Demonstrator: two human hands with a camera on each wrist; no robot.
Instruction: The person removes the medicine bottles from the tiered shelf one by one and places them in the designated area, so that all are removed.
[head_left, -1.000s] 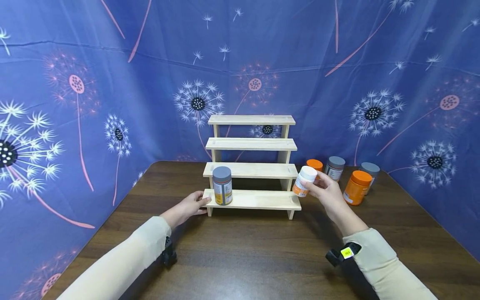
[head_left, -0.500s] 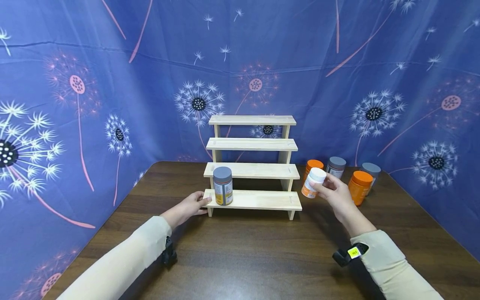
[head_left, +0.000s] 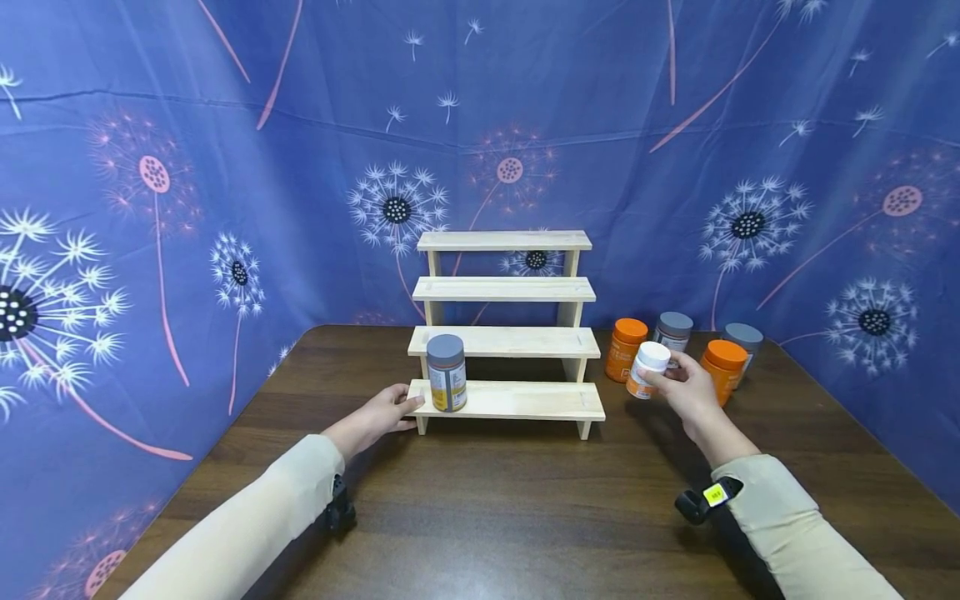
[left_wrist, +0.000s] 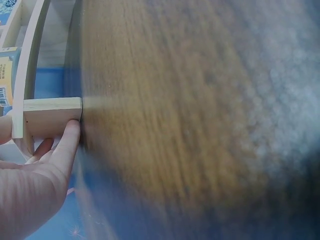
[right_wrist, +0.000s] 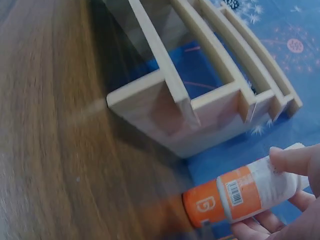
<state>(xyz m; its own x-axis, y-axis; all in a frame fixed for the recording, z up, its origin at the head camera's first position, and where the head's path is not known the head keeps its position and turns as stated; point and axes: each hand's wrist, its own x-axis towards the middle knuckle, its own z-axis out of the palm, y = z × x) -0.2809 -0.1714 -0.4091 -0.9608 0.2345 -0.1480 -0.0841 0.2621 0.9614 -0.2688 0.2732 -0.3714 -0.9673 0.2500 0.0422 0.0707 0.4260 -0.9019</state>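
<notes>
A four-tier wooden display shelf stands mid-table. My left hand grips the left end of its lowest step; in the left wrist view the fingertips press the side panel below the plank. On that step, close to this hand, stands a grey-lidded jar with a yellow and grey label. To the right of the shelf, my right hand holds a small white bottle with a white cap and orange-and-white label, thumb and fingers around its upper part. An orange jar is just behind that bottle.
Beyond my right hand stand another orange jar and two grey-lidded jars, one farther left and one at the right. A blue dandelion-print cloth hangs behind the brown wooden table.
My right hand has carried the white bottle to the right, away from the shelf's lowest step and towards the group of jars. The left hand keeps its hold on the shelf.
</notes>
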